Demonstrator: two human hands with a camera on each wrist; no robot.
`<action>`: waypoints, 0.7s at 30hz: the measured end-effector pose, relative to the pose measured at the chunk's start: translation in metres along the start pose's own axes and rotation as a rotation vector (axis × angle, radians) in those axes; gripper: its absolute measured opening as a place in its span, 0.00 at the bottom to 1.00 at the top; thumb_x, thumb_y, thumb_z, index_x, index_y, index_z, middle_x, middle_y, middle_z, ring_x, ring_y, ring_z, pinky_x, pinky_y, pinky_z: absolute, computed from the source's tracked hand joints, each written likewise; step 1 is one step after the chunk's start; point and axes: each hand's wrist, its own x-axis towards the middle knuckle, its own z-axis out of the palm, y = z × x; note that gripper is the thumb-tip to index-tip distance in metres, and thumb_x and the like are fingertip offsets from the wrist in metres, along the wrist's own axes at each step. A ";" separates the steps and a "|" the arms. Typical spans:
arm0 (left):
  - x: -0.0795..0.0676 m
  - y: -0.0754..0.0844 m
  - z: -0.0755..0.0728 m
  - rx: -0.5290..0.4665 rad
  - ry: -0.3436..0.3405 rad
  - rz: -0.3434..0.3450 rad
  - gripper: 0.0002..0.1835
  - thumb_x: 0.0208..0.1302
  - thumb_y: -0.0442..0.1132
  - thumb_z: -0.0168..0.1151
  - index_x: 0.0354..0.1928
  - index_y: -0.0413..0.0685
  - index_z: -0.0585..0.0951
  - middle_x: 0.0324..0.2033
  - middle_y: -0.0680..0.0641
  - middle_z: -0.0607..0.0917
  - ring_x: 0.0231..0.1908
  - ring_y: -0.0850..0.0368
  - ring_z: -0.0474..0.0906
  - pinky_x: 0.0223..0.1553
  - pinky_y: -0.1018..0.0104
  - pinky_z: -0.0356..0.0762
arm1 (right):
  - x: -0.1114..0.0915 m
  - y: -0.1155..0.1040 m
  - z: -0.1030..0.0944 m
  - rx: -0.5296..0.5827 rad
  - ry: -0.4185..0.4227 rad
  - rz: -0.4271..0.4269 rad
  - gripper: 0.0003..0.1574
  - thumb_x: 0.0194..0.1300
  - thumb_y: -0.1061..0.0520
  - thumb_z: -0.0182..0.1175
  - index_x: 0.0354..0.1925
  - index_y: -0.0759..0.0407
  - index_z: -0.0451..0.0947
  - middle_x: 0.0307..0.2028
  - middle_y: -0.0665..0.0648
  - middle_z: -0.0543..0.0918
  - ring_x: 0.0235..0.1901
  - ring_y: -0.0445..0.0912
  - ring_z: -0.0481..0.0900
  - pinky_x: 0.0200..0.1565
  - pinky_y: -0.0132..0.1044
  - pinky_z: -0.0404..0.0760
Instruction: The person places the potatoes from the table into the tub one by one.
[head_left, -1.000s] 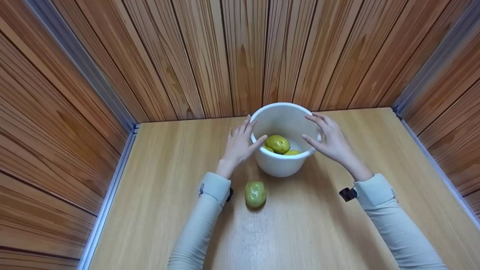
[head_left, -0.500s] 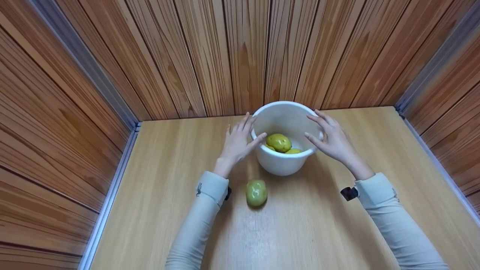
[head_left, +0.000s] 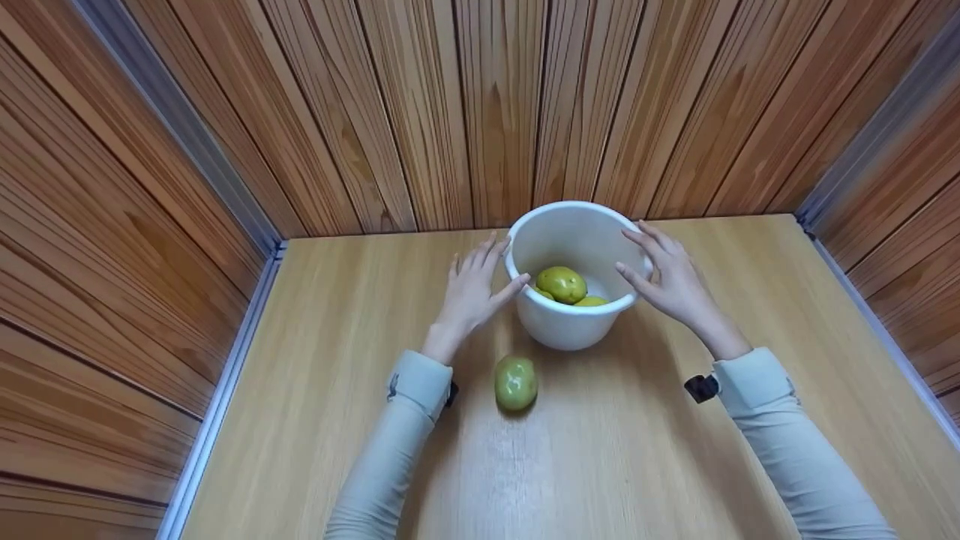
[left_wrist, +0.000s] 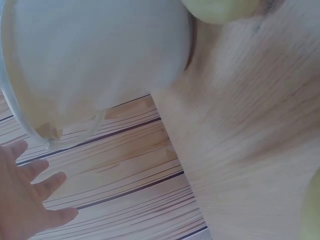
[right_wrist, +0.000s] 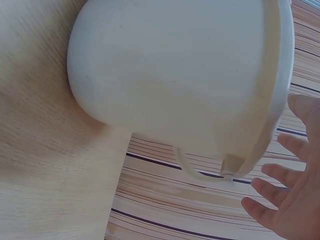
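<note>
Bucket [head_left: 568, 328], white and upright, stands close to the back edge of the table [head_left: 600, 465], slightly right of that edge's middle. Inside it lie green fruits [head_left: 562, 284]: one shows almost whole, and parts of two others show beside it, partly hidden by the near rim. A loose green fruit [head_left: 516, 383] sits on the table just in front of the bucket, apart from it and a little toward the left edge.

The left hand [head_left: 471, 294] is at the bucket's left side, fingers extended and spread, its thumb at the near-left rim. The right hand [head_left: 670, 279] mirrors it on the right side, fingers parted and lightly bent, its thumb by the rim. Neither hand grips anything; whether either touches the bucket I cannot tell. Both wrist views show a thin handle [right_wrist: 187, 165] hanging at the bucket's far side.

Pale sleeves [head_left: 795, 442] cover both forearms, with a small dark device [head_left: 702, 388] at each wrist. Behind the table's back edge rises a wood-plank wall [head_left: 499, 112], and metal strips [head_left: 223, 394] run along the left and right edges.
</note>
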 end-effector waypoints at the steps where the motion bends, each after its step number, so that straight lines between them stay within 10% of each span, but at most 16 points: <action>1: -0.001 -0.001 0.001 0.002 0.004 0.002 0.43 0.58 0.75 0.35 0.71 0.64 0.52 0.72 0.53 0.52 0.71 0.51 0.47 0.68 0.43 0.35 | 0.000 0.000 0.001 -0.004 0.006 0.002 0.39 0.60 0.39 0.58 0.66 0.46 0.62 0.69 0.60 0.57 0.66 0.63 0.54 0.58 0.70 0.55; 21: -0.029 -0.013 0.007 -0.028 0.051 0.014 0.42 0.58 0.74 0.38 0.72 0.66 0.50 0.70 0.54 0.56 0.70 0.56 0.49 0.68 0.44 0.35 | 0.004 0.010 0.008 -0.001 0.007 0.043 0.41 0.60 0.36 0.56 0.68 0.44 0.58 0.69 0.60 0.57 0.67 0.63 0.54 0.56 0.72 0.54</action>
